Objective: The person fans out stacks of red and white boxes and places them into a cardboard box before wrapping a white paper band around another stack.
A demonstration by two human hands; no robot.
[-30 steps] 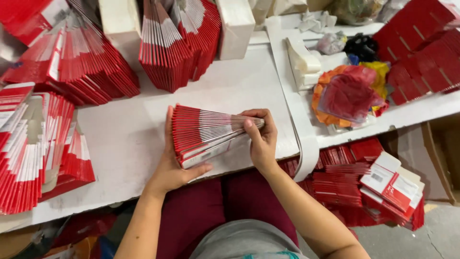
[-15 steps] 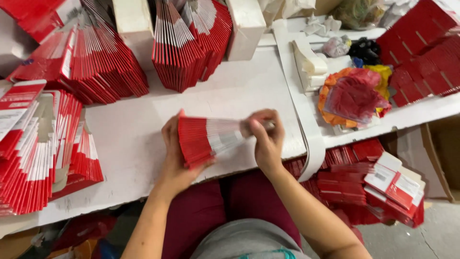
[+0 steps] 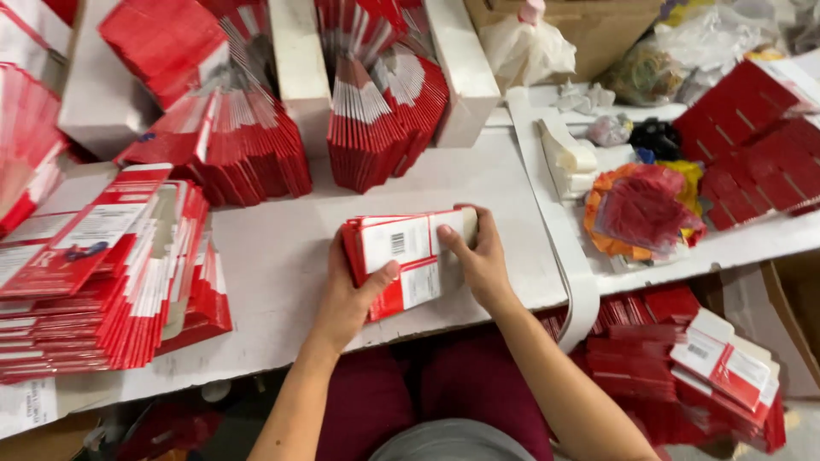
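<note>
The white worktop (image 3: 282,282) is carrying a squared bundle of flat red-and-white card cartons (image 3: 408,259), lying near its front edge, and all positions below are being taken from that bundle. Behind it, fanned rows of upright red cartons (image 3: 367,128) are standing between two white blocks. To its left, stacks of flat red-and-white cartons (image 3: 94,282) are lying overlapped. To its right, a heap of orange and red plastic bags (image 3: 642,209) is resting on a white board. Below and right of it, more red cartons (image 3: 683,358) are piled under the worktop edge. The left hand (image 3: 348,294) is gripping the bundle's left end, thumb pressing on top. The right hand (image 3: 480,256) is clasping its right end, fingers wrapping the far edge.
</note>
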